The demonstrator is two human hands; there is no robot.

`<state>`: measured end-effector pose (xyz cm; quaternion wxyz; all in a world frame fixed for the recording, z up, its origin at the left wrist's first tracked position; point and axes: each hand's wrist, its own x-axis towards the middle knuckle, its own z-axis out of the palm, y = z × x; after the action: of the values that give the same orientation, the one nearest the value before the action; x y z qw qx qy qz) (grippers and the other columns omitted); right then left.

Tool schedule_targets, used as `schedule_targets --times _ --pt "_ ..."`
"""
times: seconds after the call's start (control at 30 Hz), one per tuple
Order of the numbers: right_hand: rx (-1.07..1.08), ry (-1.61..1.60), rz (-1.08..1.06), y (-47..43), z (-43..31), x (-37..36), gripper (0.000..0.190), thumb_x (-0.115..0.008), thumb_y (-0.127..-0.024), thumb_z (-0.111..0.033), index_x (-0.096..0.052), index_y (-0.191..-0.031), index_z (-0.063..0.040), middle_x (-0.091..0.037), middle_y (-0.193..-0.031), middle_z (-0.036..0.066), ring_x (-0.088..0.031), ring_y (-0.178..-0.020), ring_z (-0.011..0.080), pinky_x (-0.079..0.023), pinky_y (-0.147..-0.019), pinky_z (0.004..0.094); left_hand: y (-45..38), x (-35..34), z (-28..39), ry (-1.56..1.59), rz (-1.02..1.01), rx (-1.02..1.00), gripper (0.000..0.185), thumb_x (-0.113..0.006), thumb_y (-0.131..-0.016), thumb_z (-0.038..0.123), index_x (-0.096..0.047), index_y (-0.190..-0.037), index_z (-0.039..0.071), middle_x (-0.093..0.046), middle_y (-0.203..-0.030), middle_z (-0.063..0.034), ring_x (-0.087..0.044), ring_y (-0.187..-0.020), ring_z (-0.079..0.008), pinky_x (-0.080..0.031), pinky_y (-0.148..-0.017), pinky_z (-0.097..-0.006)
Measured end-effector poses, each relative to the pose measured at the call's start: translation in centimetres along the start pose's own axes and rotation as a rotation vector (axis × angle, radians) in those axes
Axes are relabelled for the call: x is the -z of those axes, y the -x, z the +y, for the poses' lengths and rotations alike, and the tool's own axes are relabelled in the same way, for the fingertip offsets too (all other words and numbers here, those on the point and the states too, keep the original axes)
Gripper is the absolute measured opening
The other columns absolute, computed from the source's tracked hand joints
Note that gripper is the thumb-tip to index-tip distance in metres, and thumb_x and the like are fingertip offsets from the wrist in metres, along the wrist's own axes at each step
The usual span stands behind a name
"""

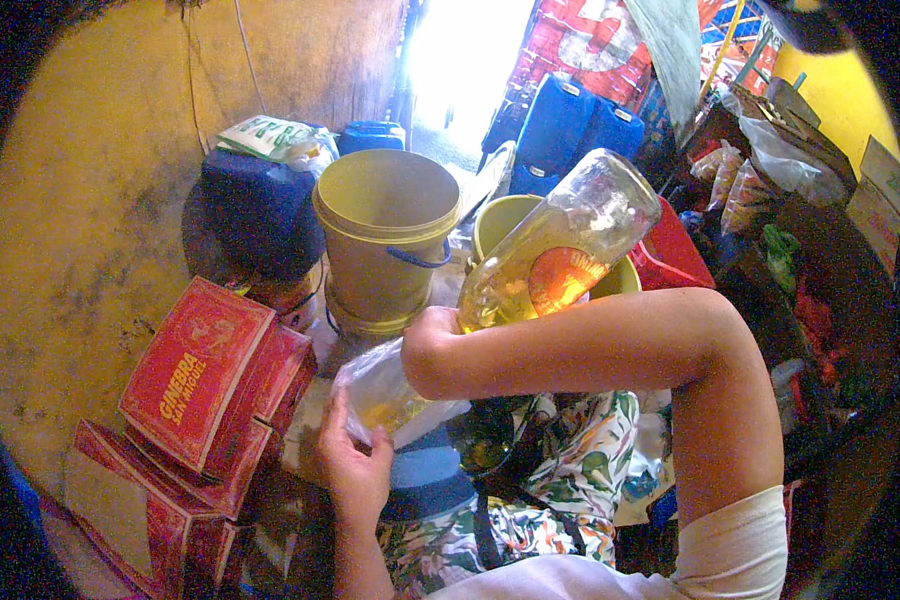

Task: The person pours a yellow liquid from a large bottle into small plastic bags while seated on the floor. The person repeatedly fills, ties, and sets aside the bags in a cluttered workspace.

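My left hand (356,442) holds a clear plastic bag (379,386) by its side, thumb towards me. Some yellow shows low in the bag. Above it, my right hand (431,352) grips the neck end of a large clear bottle (562,240) with an orange round label. The bottle is tilted, its base up to the right, and yellow liquid lies towards the neck. My wrist and forearm hide the bottle's mouth, so I cannot tell whether liquid is flowing. Below the bag are a blue-grey container (427,472) and a dark bowl (487,442).
A tall pail (379,262) stands just ahead, with a second pail (506,217) behind the bottle. Red Ginebra San Miguel cartons (195,375) are stacked at left. Blue jerrycans (562,120) stand at the back. Filled plastic bags (742,195) lie at right, near a red container (667,247).
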<state>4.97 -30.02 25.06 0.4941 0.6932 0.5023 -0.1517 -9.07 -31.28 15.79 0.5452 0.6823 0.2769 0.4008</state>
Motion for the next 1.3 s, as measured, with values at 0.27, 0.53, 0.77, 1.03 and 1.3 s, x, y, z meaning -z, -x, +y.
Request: schedule_targets --times 0.27,0.53,0.77,1.03,1.3 --pt "-0.013 0.112 -0.082 -2.8 -0.9 -1.3 0.040 -0.075 -0.060 -0.018 -0.068 -0.099 -0.009 -0.065 -0.101 0.007 -0.063 -0.088 0.0285 -0.052 -0.064 0.0484 -0.3 -0.1 0.5 0.074 -0.090 0.026 0.070 -0.052 -0.063 -0.014 -0.038 -0.131 -0.003 -0.041 -0.135 -0.0173 -0.041 -0.123 -0.0251 -0.029 -0.103 -0.0340" --pt "-0.043 0.063 0.004 -1.9 -0.3 -1.4 0.039 -0.074 -0.061 -0.019 -0.068 -0.099 -0.010 -0.064 -0.103 0.007 -0.063 -0.090 0.0283 -0.052 -0.064 0.0479 -0.2 -0.5 1.1 0.093 -0.097 0.023 0.070 -0.050 -0.063 -0.015 -0.038 -0.131 -0.002 -0.042 -0.135 -0.0157 -0.042 -0.122 -0.0226 -0.031 -0.102 -0.0332" --pt "-0.053 0.082 -0.040 -2.7 -0.5 -1.5 0.038 -0.072 -0.064 -0.020 -0.068 -0.100 -0.010 -0.065 -0.103 0.007 -0.063 -0.090 0.0275 -0.052 -0.066 0.0464 -0.1 -0.4 1.3 0.089 -0.096 0.028 0.069 -0.049 -0.064 -0.015 -0.038 -0.131 -0.002 -0.042 -0.134 -0.0154 -0.042 -0.121 -0.0225 -0.032 -0.101 -0.0331" --pt "0.020 0.002 0.038 -1.3 0.3 -0.9 0.037 -0.072 -0.065 -0.021 -0.068 -0.100 -0.011 -0.065 -0.102 0.008 -0.063 -0.091 0.0279 -0.051 -0.068 0.0466 0.0 -0.3 0.7 0.129 -0.069 0.087 0.066 -0.046 -0.065 -0.014 -0.040 -0.130 -0.003 -0.042 -0.134 -0.0144 -0.043 -0.120 -0.0216 -0.033 -0.101 -0.0337" --pt "-0.004 0.053 0.011 -1.2 0.8 -0.6 0.038 -0.072 -0.066 -0.024 -0.067 -0.101 -0.011 -0.065 -0.101 0.007 -0.063 -0.089 0.0265 -0.050 -0.069 0.0469 0.1 -0.3 1.6 0.181 -0.010 0.157 0.061 -0.047 -0.070 -0.014 -0.038 -0.129 -0.004 -0.048 -0.124 -0.0142 -0.053 -0.104 -0.0209 -0.051 -0.065 -0.0223"
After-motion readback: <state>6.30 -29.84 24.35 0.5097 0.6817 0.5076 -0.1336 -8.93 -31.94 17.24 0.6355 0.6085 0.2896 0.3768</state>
